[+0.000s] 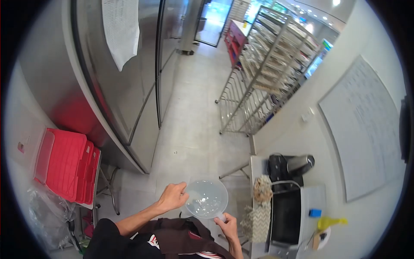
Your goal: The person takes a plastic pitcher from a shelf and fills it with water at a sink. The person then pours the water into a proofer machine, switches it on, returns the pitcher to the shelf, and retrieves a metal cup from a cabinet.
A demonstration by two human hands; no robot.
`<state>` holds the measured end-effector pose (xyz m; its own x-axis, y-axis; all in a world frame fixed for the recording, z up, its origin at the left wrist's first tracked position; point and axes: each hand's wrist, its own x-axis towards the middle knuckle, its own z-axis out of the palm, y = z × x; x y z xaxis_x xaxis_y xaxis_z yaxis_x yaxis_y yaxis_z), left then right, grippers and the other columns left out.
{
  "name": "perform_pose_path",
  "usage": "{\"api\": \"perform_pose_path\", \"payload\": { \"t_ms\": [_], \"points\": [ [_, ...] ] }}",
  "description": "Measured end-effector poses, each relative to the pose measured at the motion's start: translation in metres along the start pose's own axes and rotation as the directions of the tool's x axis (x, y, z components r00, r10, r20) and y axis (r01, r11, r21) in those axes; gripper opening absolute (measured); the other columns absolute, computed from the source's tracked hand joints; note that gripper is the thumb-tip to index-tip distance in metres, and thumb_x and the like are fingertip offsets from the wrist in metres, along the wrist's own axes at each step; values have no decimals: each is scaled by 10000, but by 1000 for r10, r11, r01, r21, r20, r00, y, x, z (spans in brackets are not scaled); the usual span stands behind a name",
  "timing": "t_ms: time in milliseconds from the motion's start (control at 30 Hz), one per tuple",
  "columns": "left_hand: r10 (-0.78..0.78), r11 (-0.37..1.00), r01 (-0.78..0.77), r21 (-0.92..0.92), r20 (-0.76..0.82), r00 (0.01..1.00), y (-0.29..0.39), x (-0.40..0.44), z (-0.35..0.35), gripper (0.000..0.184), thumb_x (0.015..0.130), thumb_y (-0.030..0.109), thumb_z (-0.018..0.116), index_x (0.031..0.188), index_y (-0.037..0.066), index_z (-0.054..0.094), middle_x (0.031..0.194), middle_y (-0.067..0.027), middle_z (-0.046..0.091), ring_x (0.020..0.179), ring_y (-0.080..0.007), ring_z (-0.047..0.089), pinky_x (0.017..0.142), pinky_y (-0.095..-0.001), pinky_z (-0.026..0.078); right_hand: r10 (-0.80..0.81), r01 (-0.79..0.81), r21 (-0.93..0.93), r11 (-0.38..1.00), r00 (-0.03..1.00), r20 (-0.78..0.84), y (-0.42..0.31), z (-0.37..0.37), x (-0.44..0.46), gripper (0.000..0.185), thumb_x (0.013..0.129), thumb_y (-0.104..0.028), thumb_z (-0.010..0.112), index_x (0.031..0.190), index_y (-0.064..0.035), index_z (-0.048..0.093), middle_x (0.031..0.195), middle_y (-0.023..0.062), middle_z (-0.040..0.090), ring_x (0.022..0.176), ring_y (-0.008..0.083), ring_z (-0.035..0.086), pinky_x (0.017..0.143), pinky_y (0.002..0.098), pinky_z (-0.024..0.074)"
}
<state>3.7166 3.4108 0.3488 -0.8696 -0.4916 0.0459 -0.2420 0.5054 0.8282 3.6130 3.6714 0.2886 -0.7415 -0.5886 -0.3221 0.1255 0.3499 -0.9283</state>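
Ahead of the jug, the floor is walled on the left by a steel fridge and flanked on the right by a tall wheeled rack; the rack's base could be clipped if a step is taken with attention fixed on the jug. Right of the jug, a table is loaded with an oven and a kettle, and a patterned cloth is draped nearest. That cloth could be snagged if the right forearm is swung outward. Left of the jug, red trays are stacked, a lesser threat.

And the jug itself: it is held up above the floor, just beyond the apron, so a loosened grip could be punished by a drop. If the handle is twisted, the rim could be tipped and any liquid spilled.

Down to the hands: the handle, at the jug's near right, is clamped by the right hand. The left hand is set at the jug's left rim, fingers curled; whether the rim is truly pinched cannot be told at this angle. Between the two hands, then, the jug is placed, just forward of the right one.
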Motion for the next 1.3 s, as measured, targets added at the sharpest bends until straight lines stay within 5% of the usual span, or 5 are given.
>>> {"api": "perform_pose_path", "payload": {
  "t_ms": [433, 1000, 1300],
  "points": [
    [-239, 970, 242, -35, -346, 907, -38, 300, -64, 170, 666, 101, 549, 632, -9, 424, 523, -203, 466, 475, -359, 487, 455, -395, 381, -93, 118, -52, 992, 934, 344, -150, -5, 394, 112, 695, -108, 685, 689, -31, 603, 606, -32, 536, 563, 45, 455, 515, 207, 334],
    [-189, 977, 211, 36, -313, 931, -118, 798, -174, 163, 644, 73, 543, 614, -20, 413, 513, -201, 457, 462, -344, 494, 444, -377, 381, -98, 78, 102, 992, 973, 210, -328, 27, 849, 174, 685, -93, 689, 605, -50, 541, 584, -35, 519, 544, 41, 438, 494, 211, 315],
    [-260, 958, 287, 25, -352, 899, -128, 1075, -209, 158, 640, 77, 542, 612, -22, 422, 500, -182, 442, 443, -317, 477, 442, -357, 375, -140, 93, 178, 980, 952, 271, -438, 4, 1123, 120, 655, -99, 664, 632, -26, 571, 583, -38, 509, 534, 38, 425, 489, 207, 303]
  ]
}}
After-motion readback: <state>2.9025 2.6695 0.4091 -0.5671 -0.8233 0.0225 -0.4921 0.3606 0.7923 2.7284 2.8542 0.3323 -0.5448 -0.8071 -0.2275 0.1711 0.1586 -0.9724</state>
